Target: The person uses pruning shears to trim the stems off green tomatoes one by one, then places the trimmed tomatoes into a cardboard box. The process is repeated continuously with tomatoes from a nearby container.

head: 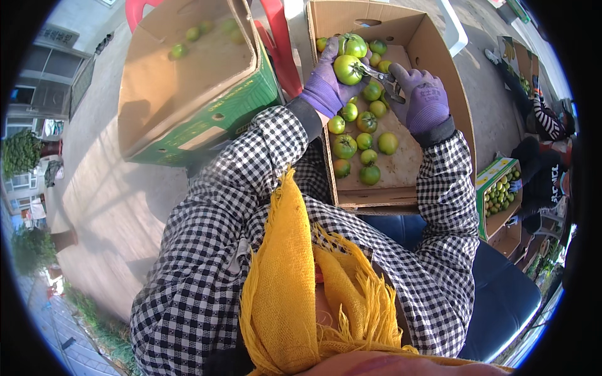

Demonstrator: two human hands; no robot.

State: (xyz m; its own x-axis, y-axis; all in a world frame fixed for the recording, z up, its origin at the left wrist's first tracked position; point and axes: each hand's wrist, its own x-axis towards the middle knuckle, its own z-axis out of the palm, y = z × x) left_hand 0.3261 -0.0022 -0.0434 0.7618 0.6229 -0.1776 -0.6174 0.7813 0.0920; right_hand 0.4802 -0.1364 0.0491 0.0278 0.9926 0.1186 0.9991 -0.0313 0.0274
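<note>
My left hand [331, 77], in a purple knitted glove, holds a green tomato [348, 70] over an open cardboard box [407, 202]. Another, ribbed green tomato [352, 45] sits right against it at the fingers. My right hand [422, 97], gloved the same way, grips small metal snips [384, 81], whose tips touch the stem end of the held tomato. Below my hands, several green tomatoes [344, 146] lie on the bottom of the box, mostly on its left side; a few show an orange tinge. The fingers behind the held tomatoes are partly hidden.
A green-sided cardboard box [207, 127] with several green tomatoes stands tilted at the left, beside a red plastic chair [281, 47]. A white plastic chair part [452, 28] is beyond the box. At the right, people [548, 117] sit near a crate of green fruit [501, 195].
</note>
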